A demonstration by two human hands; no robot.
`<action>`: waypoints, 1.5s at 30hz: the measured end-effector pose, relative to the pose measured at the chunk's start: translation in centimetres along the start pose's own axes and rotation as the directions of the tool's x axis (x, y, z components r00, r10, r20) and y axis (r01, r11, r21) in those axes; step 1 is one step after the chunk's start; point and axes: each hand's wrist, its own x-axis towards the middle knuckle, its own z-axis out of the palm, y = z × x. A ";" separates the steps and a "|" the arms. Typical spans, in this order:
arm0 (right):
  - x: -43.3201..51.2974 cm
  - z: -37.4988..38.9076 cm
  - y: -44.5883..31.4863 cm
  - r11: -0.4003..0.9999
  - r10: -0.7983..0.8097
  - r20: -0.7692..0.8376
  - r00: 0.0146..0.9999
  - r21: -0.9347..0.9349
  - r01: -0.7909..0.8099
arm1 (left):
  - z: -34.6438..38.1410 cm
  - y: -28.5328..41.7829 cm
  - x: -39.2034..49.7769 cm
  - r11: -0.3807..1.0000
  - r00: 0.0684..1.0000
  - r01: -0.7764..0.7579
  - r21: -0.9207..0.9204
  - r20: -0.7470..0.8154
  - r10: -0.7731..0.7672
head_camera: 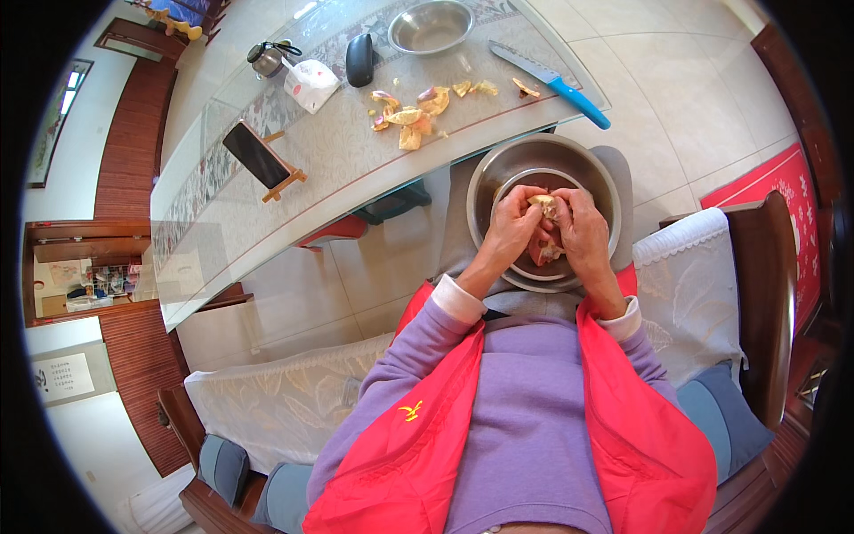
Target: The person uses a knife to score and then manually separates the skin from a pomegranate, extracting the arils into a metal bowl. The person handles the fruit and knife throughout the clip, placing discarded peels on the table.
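Both hands are over a steel bowl (482, 220) on my lap, with a smaller steel bowl (527, 272) inside it. My left hand (512, 220) and my right hand (582, 223) grip a piece of pomegranate (546, 203) between their fingertips, its pale inner side showing. A reddish part of the fruit shows lower down, between the hands. Fingers hide much of it and most of the smaller bowl's contents. Ahead, several pieces of yellowish pomegranate peel (405, 117) lie on the glass-topped table (333, 143).
A knife with a blue handle (579, 102) lies at the table's right edge, its handle overhanging. Also on the table are an empty steel bowl (432, 28), a black mouse-shaped object (359, 60), a white plastic bag (311, 85) and a phone (256, 155) on a wooden stand.
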 end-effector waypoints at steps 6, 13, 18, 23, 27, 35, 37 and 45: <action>0.3 0.3 0.5 0.992 0.029 -0.035 0.999 0.123 -0.025 | -0.3 0.7 -0.1 0.995 0.998 0.055 -0.085 0.020 -0.053; 0.2 -0.2 0.7 0.945 0.130 0.080 0.988 0.291 -0.148 | 0.1 0.9 -0.4 1.000 1.000 0.019 -0.016 -0.004 -0.019; 0.2 -0.5 0.4 0.795 0.162 0.201 0.966 0.553 -0.249 | -0.2 1.0 -0.1 0.996 0.999 0.006 -0.091 -0.050 -0.010; 0.3 -1.6 0.6 0.658 0.173 0.425 0.888 0.622 -0.426 | -0.7 0.5 0.0 0.993 0.999 0.040 -0.112 -0.029 -0.044; 0.3 -1.2 1.3 0.519 0.190 0.500 0.845 0.680 -0.518 | -0.9 0.1 0.0 0.986 0.998 0.069 -0.153 0.000 -0.070; 0.6 -0.6 2.7 0.274 0.179 0.592 0.785 0.737 -0.618 | -1.1 0.3 -0.1 0.964 0.987 0.115 -0.242 0.134 -0.084; 0.7 -0.5 2.6 0.240 0.207 0.584 0.785 0.747 -0.620 | -1.0 0.4 -0.1 0.961 0.988 0.109 -0.254 0.130 -0.077; 0.5 -0.1 2.5 0.256 0.317 0.459 0.830 0.801 -0.541 | -1.2 0.7 -0.3 0.985 0.991 0.032 -0.171 0.130 -0.009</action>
